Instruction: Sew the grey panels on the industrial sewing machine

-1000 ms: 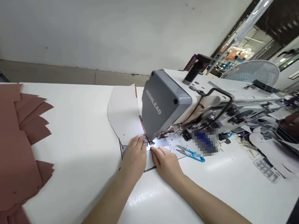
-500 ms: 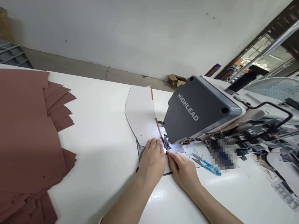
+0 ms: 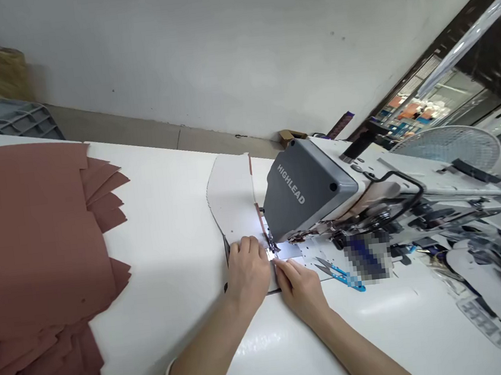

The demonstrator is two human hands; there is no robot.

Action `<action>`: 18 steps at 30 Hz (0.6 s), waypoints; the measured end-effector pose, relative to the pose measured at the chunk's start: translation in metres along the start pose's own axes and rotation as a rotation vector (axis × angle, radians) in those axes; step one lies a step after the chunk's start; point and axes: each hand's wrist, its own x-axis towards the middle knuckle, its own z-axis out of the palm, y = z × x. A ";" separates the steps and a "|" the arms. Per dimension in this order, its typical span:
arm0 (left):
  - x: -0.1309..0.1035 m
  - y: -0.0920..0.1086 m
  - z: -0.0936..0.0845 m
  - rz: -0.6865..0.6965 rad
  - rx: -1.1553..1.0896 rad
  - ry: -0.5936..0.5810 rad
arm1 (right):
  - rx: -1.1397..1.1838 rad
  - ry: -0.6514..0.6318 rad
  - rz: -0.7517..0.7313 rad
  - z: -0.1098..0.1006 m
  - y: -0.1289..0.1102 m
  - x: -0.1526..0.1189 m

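A pale leather piece [image 3: 232,195], with a reddish-brown strip along its right edge, lies under the presser foot [image 3: 273,242] of a grey-headed sewing machine [image 3: 307,189]. My left hand [image 3: 248,271] presses on its near end, fingers bent and close together, left of the foot. Just in front of the foot, my right hand [image 3: 301,289] pinches at the near edge between thumb and forefinger. Both hands partly hide that end. Blue-handled thread snips [image 3: 343,276] lie to the right of my right hand, blades towards the machine.
Stacked reddish-brown leather pieces [image 3: 36,234] cover the left side of the white table [image 3: 165,232]. A grey plastic crate [image 3: 14,117] stands beyond the table's far left edge. At right are a fan [image 3: 452,145] and pale scraps [image 3: 479,277].
The camera view has shifted, so the machine appears further left. My left fingers are more bent on the leather piece. My right hand keeps its place before the presser foot.
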 end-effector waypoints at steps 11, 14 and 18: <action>-0.004 -0.002 -0.001 -0.070 0.044 -0.043 | 0.022 0.039 -0.189 0.000 0.001 -0.006; -0.003 -0.005 0.004 -0.104 0.016 -0.094 | 0.042 0.055 -0.218 0.005 0.005 -0.008; 0.000 -0.012 0.002 -0.100 -0.032 -0.168 | 0.041 0.081 -0.256 0.007 0.008 -0.008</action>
